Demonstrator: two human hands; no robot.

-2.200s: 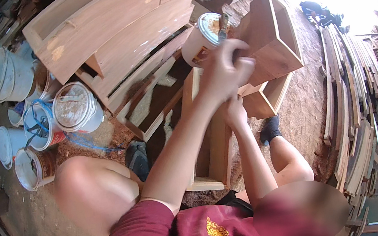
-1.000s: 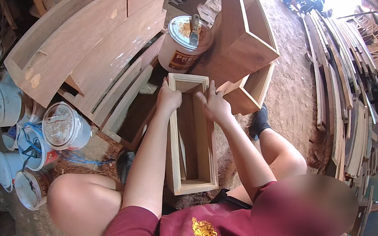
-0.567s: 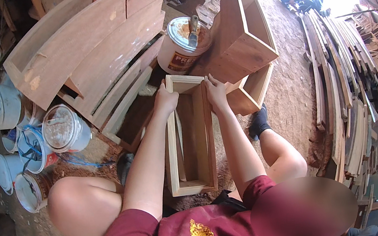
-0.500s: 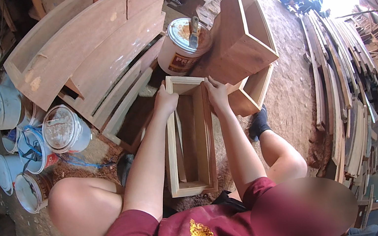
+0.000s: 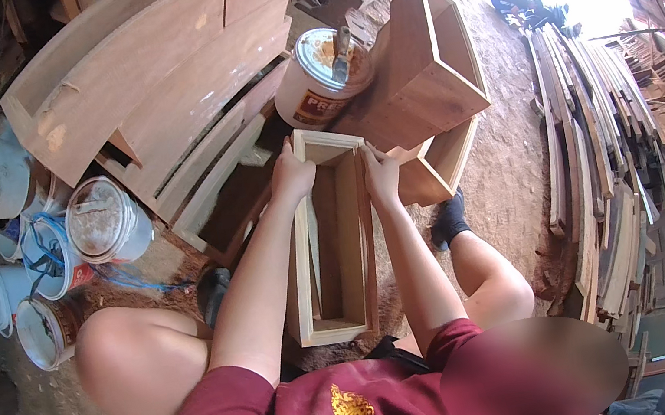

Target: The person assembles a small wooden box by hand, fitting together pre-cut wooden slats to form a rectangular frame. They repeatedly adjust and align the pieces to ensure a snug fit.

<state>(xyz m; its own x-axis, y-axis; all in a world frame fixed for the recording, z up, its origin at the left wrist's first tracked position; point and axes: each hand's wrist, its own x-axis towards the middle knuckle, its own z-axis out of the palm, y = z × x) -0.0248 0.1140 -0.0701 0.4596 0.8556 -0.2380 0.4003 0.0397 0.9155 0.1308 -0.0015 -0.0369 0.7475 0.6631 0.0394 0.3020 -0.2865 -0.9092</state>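
Note:
A long wooden drawer [image 5: 364, 242] with its open side toward me lies between my legs, lengthwise from me. My left hand [image 5: 292, 177] is closed round the far left corner of its rim. On the far right corner, my right hand [image 5: 380, 173] grips the opposite wall, thumb near the top edge. Most fingertips of both hands are hidden behind the drawer's outer sides. Beyond its far end stands a white bucket [image 5: 289, 96] with a stained lid, and a putty knife [image 5: 341, 55] rests on top.
Two more wooden drawers [image 5: 405, 63] are stacked just past my right hand. Large wooden panels and boxes [image 5: 183, 101] lean at the far left. Several paint buckets [image 5: 101, 220] crowd the left side. Long planks [image 5: 576, 167] lie piled along the right on the dirt floor.
The drawer's near end has swung slightly left, both hands keeping their hold. The surroundings have shifted a little with my head.

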